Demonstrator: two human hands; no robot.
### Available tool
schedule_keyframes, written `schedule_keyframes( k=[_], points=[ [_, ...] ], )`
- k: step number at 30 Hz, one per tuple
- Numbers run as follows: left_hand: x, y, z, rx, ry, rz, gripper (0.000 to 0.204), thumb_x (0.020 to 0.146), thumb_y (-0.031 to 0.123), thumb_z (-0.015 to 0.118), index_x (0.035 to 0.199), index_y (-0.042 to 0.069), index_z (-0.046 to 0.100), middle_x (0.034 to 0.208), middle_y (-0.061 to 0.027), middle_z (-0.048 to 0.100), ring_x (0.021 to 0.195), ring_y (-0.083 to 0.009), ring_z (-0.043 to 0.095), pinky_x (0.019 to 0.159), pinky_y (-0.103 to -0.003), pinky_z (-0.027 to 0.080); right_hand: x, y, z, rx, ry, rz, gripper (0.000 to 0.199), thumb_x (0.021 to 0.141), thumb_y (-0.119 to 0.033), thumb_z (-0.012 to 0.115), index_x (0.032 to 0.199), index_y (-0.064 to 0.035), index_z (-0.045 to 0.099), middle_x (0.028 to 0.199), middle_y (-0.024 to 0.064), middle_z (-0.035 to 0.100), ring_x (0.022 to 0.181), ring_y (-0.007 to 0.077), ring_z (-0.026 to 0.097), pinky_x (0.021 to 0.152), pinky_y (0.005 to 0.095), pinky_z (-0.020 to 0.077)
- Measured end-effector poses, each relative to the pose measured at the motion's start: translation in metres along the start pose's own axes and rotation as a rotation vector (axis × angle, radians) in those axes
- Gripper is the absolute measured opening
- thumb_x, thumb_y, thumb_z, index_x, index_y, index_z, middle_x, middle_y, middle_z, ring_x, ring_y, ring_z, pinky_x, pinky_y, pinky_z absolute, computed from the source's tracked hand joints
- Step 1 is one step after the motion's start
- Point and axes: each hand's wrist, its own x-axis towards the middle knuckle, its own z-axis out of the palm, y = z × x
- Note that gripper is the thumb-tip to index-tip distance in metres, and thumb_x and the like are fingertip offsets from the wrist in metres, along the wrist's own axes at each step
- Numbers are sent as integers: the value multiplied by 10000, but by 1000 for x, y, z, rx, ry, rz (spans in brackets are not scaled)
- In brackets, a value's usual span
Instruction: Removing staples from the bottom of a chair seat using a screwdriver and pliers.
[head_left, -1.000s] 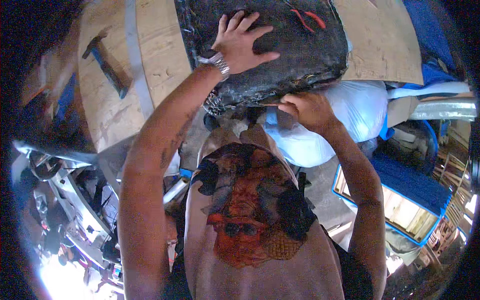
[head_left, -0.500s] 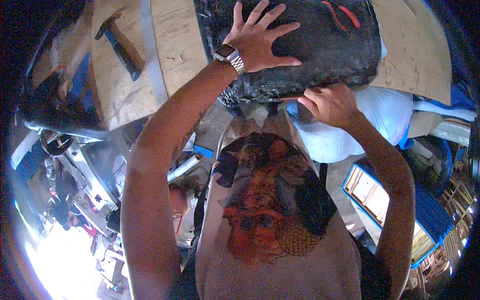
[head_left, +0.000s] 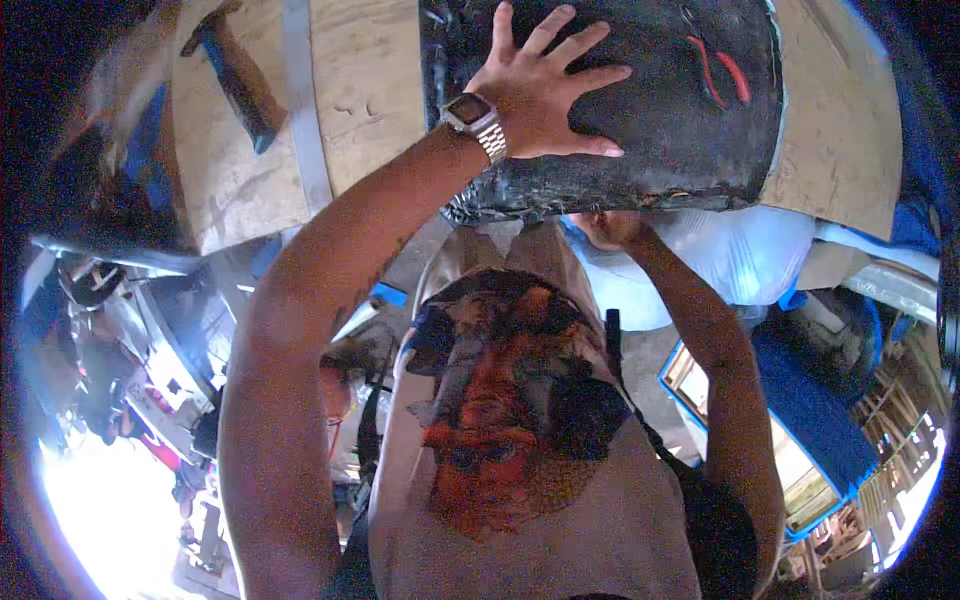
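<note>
The left hand (head_left: 545,95), fingers spread, presses flat on a black cushion (head_left: 660,110) lying at the plywood worktop's (head_left: 370,90) near edge; the right hand (head_left: 612,228) grips beneath that edge, its fingers hidden.

A white plastic-wrapped bundle (head_left: 740,255) sits just below the workbench's near edge, at right. No labels, signs or screens show.

one black cushion (head_left: 650,100); two hands; one hammer (head_left: 232,75)
</note>
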Motion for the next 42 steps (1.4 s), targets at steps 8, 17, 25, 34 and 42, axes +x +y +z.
schedule_keyframes(
  k=[8,17,25,34,42],
  points=[
    [-3,0,10,147,241,19,845,733,777,417,1401,264,351,1502,-108,167,1381,-358,110,1048,-672,40,-20,-106,-27,-773,88,16,473,878,-481,470,1168,-119,561,1144,176,580,1058,361,544,914,469,434],
    [-6,-10,1,-248,98,76,855,719,777,435,1385,243,382,1503,-90,188,1390,-333,107,1062,-653,30,-55,-308,-36,-829,193,432,268,900,-272,489,781,-59,600,672,167,624,566,329,623,505,428,502],
    [-10,-7,2,-221,240,51,869,722,771,442,1397,231,363,1502,-105,184,1388,-343,101,1075,-632,27,-80,-289,-30,-968,248,263,170,881,-247,506,872,-100,590,677,139,627,589,325,626,514,442,498],
    [-8,-3,12,-147,433,128,820,749,720,469,1379,201,392,1492,-115,210,1379,-345,136,1080,-612,63,-74,-218,-71,-940,386,35,175,845,-295,585,924,-147,638,808,112,638,723,323,620,634,430,490],
    [-1,-8,12,-206,313,91,834,708,742,499,1355,221,429,1482,-105,234,1377,-332,148,1083,-613,71,-51,-186,-32,-559,305,126,280,901,-336,497,838,-83,599,762,164,616,726,357,614,631,474,477]
  ],
)
